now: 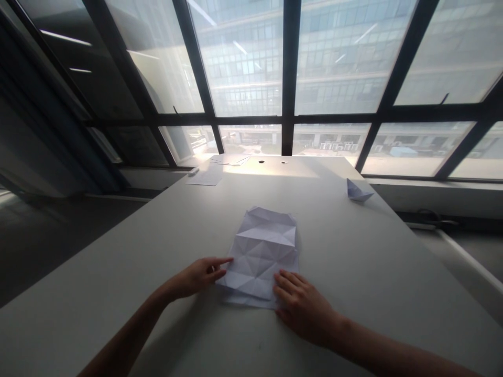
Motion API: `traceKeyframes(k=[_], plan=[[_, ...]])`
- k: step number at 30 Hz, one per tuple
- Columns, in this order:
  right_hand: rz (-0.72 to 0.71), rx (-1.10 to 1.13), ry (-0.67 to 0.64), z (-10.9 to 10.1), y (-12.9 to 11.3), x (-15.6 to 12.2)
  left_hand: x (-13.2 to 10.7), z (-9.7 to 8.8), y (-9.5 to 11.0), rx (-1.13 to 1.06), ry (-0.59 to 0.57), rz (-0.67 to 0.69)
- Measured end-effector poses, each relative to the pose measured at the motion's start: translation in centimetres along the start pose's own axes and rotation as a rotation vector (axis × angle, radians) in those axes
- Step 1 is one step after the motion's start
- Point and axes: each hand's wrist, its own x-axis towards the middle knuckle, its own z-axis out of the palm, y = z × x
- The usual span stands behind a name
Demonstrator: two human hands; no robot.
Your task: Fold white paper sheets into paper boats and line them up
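A creased white sheet of paper (261, 259) lies in front of me on the table, crossed by many fold lines. It is partly raised along a horizontal crease, and another paper layer shows beneath its lower edge. My left hand (196, 276) is at the sheet's left edge, its index finger stretched onto the paper and the other fingers loosely bent. On the lower right corner rests my right hand (301, 303), fingers laid over the paper and thumb near the bottom edge. A folded paper boat (357, 192) sits apart at the far right.
The white table (168, 235) reaches toward large dark-framed windows (288, 78). Flat white sheets (204, 178) lie at its far left, with a small pale object (194, 171) beside them. A dark round hole (261, 162) shows near the far edge. A dark curtain (51, 115) hangs at left.
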Motion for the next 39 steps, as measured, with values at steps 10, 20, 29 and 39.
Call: traceKeyframes(k=[10,20,29,39], plan=[[0.054,0.077,-0.012,-0.6,0.4,-0.8,-0.1,6.5,3.8,0.432,0.099,0.206],[0.127,0.133,-0.062,-0.7,1.3,-1.2,-1.2,8.3,1.6,0.408,0.149,0.19],[0.078,0.087,-0.106,-0.4,0.8,-0.4,5.9,4.5,10.4,0.398,-0.037,0.208],[0.084,0.07,-0.056,-1.1,0.0,0.0,14.9,9.7,8.2,0.516,0.277,-0.096]])
